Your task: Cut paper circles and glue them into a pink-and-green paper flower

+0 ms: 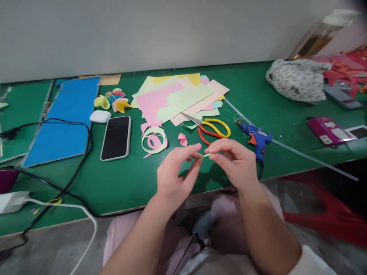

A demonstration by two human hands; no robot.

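Note:
A small light green paper piece [205, 155] is pinched between my two hands above the table's front part; most of it is hidden by fingers. My left hand [178, 168] grips its left end between thumb and fingers. On the other end, my right hand [237, 162] closes with thumb and forefinger. Just beyond the hands lies a curled pink paper petal [182, 139]. Scissors [210, 126] with red and yellow handles rest behind my fingers, blades pointing up and left. Pale green and pink paper rings and scraps [154, 140] lie to the left.
Stacked coloured paper sheets [177, 95] lie at the back. A blue glue gun [256, 139] with a long glue stick is on the right. Left are a phone [116, 138], a white case [100, 116], paper flowers [113, 101], a blue board [67, 118] and black cables [77, 172].

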